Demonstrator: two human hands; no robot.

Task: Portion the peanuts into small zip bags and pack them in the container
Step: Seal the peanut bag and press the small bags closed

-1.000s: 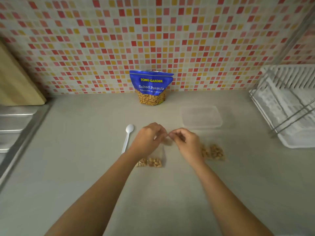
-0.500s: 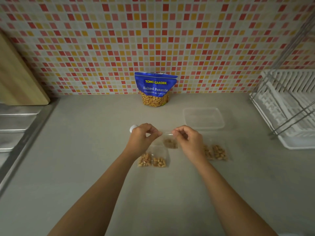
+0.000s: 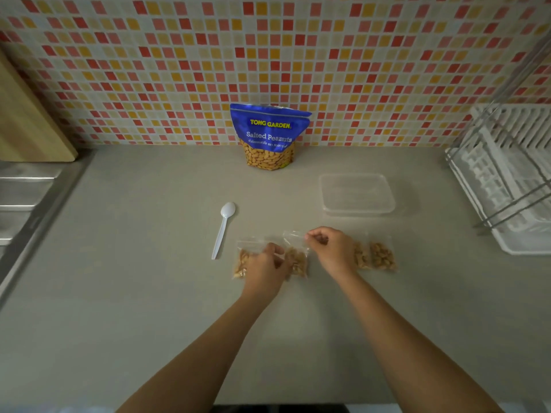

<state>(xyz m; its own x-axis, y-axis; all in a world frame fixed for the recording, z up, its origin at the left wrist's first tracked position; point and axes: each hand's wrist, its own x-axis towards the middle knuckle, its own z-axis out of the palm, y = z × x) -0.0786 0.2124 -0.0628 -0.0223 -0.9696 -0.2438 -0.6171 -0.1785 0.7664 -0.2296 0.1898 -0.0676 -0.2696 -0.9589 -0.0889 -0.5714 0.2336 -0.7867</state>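
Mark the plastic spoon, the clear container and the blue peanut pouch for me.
plastic spoon (image 3: pixel 222 231): head view, middle of its white handle.
clear container (image 3: pixel 357 208): head view, near rim.
blue peanut pouch (image 3: pixel 269 126): head view, on the printed blue front.

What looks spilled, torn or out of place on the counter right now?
Nothing stands out. No loose peanuts show on the counter; the peanut bag stands upright at the wall, the spoon lies flat, and the container looks empty. Filled zip bags lie flat.
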